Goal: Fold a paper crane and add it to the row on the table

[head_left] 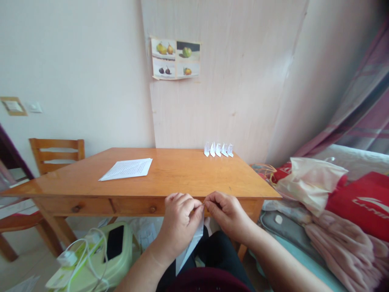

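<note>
My left hand (179,221) and my right hand (226,213) meet just in front of the wooden table's (182,172) near edge, above my lap. Both pinch a folded piece of white paper (190,249); its long end hangs down under my left hand. The fingers of both hands are closed on it, fingertips touching at the top. Several small folded white paper figures (219,149) stand in a row at the table's far right edge. A printed white sheet (127,168) lies flat on the table's left half.
A wooden chair (56,154) stands at the table's far left. A pale green device with white cables (100,255) sits low on the left. A bed on the right carries a plastic bag (306,180), a pink blanket (340,239) and a red bag (361,202). Fruit pictures (175,59) hang on the wall.
</note>
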### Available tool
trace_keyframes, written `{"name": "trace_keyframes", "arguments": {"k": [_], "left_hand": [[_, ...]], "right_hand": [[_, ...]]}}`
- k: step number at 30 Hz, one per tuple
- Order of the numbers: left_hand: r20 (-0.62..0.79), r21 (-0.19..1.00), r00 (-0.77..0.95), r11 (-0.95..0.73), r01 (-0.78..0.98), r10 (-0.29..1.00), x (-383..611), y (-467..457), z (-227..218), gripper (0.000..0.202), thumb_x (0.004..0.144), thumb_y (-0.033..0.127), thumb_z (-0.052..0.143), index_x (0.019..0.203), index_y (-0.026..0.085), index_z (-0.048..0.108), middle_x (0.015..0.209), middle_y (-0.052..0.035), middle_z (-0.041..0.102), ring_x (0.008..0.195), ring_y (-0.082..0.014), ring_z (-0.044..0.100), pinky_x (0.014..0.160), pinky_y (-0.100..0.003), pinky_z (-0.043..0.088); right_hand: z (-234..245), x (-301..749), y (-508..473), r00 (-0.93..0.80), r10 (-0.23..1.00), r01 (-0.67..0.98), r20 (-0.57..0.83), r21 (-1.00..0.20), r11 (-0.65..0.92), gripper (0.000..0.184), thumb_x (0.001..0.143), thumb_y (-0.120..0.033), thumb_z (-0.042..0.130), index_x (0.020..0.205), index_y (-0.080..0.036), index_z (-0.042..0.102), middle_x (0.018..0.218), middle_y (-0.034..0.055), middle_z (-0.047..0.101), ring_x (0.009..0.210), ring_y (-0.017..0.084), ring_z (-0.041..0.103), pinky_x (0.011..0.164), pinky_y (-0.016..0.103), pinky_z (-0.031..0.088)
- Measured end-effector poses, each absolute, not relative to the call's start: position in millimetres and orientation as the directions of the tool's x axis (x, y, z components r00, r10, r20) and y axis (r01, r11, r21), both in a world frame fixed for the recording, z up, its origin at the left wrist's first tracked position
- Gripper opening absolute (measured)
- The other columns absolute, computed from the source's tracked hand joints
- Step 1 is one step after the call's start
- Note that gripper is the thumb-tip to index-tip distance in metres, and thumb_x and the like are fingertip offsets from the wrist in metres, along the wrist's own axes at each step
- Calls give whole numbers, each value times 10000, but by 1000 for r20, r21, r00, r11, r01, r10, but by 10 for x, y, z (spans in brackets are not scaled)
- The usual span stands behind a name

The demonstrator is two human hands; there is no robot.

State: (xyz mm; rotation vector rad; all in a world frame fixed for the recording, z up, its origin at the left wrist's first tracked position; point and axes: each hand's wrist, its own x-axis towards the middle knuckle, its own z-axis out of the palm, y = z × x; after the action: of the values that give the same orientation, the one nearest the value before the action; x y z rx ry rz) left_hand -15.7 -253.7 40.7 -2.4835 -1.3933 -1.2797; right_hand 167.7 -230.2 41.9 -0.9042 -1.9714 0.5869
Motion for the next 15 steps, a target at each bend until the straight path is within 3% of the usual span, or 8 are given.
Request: {"name": "trace_keyframes", "arguments": {"k": [6,15], "left_hand": [[565,558,242,-581,593,789,-169,-2524,416,234,960,280,530,761,214,632,762,-8,614,798,-189,561,827,-338,360],[549,595,217,-560,576,807,-170,-2514,396,250,968,294,528,757,208,631,751,-8,593,787,-186,545,818,-337,364]], "right_hand": [[396,1680,-2290,-382,793,322,475,-735,596,191,974,-277,534,822,-193,613,710,-13,612,648,129,538,593,239,402],[342,1682,-2221,-371,863,144,344,-897,419,235,985,-304,483,845,-174,620,718,-3,596,647,129,538,606,249,423]]}}
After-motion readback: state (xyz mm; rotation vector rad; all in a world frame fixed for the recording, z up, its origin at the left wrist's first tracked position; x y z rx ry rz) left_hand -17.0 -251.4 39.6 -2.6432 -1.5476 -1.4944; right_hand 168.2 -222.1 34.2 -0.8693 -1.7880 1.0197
